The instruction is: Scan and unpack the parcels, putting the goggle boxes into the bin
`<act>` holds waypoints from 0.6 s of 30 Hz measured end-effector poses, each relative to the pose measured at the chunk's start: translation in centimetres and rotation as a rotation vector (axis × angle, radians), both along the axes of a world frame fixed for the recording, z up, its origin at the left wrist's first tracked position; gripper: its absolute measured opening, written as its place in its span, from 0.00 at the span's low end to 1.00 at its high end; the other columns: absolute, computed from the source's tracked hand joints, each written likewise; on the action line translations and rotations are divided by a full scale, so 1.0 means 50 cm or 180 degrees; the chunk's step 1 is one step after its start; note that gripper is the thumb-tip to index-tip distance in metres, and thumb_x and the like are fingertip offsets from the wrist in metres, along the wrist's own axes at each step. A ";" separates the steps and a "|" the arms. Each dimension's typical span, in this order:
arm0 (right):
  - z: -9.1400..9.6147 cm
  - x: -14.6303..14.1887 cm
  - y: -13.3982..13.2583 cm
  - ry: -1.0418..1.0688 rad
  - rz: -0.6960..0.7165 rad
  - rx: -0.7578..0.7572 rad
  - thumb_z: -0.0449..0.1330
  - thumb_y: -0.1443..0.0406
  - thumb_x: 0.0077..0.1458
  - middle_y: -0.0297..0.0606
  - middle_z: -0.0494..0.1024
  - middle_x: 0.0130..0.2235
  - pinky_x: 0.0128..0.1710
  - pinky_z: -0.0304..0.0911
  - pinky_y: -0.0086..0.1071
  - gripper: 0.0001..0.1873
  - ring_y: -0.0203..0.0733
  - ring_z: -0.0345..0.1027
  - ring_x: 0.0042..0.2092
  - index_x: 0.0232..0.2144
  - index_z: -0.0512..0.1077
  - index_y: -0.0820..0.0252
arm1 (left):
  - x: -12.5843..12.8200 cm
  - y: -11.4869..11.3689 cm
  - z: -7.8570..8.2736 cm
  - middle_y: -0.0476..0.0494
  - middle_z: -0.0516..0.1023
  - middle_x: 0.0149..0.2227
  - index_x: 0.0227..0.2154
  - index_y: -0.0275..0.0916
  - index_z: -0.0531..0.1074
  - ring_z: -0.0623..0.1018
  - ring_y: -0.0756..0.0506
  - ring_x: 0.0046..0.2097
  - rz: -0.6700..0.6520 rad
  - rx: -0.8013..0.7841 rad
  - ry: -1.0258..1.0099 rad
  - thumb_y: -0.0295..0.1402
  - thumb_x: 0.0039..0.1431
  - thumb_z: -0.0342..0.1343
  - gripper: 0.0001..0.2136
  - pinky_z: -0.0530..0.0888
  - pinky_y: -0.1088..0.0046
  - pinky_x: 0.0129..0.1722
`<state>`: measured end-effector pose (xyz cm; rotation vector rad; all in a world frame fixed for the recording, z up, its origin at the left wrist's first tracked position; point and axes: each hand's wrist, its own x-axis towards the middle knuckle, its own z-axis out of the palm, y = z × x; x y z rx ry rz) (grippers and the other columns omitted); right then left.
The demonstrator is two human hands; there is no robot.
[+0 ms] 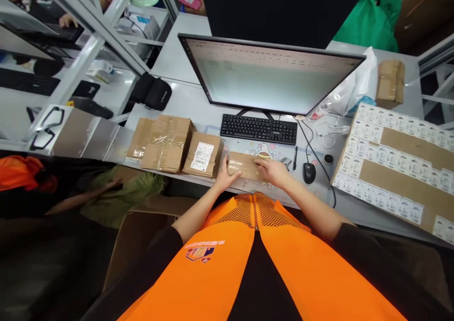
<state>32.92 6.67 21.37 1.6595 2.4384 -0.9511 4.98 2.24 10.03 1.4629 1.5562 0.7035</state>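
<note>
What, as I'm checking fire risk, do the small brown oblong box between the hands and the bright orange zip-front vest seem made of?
Small brown box: probably matte cardboard, given its dull tan faces; shiny tape catches light. Orange vest: smooth fabric with open mesh, likely synthetic; fibre unclear.

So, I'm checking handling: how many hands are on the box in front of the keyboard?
2: the left hand at the left end of the box, the right hand toward its right end.
</note>
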 end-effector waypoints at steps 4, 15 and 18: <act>0.026 -0.181 0.058 -0.0625 0.0972 0.0082 0.55 0.66 0.73 0.51 0.81 0.60 0.55 0.74 0.41 0.28 0.55 0.80 0.57 0.72 0.70 0.53 | 0.016 -0.029 -0.024 0.24 0.59 0.78 0.80 0.37 0.47 0.64 0.31 0.77 0.0312 -0.0414 -0.0351 0.49 0.62 0.69 0.52 0.64 0.48 0.76; 0.020 -0.152 0.003 -0.1280 0.1117 0.0019 0.47 0.71 0.73 0.64 0.74 0.66 0.54 0.76 0.47 0.33 0.60 0.79 0.58 0.77 0.60 0.63 | 0.020 -0.032 -0.011 0.22 0.64 0.75 0.79 0.33 0.52 0.68 0.31 0.76 0.0282 -0.0392 -0.0287 0.48 0.65 0.67 0.47 0.66 0.49 0.75; 0.027 -0.013 -0.039 -0.1574 0.0755 -0.0082 0.46 0.74 0.71 0.61 0.75 0.65 0.53 0.75 0.46 0.36 0.60 0.80 0.57 0.78 0.61 0.59 | 0.010 -0.024 0.006 0.22 0.61 0.77 0.79 0.34 0.51 0.65 0.30 0.77 0.0119 -0.0267 -0.0066 0.47 0.64 0.67 0.48 0.63 0.47 0.76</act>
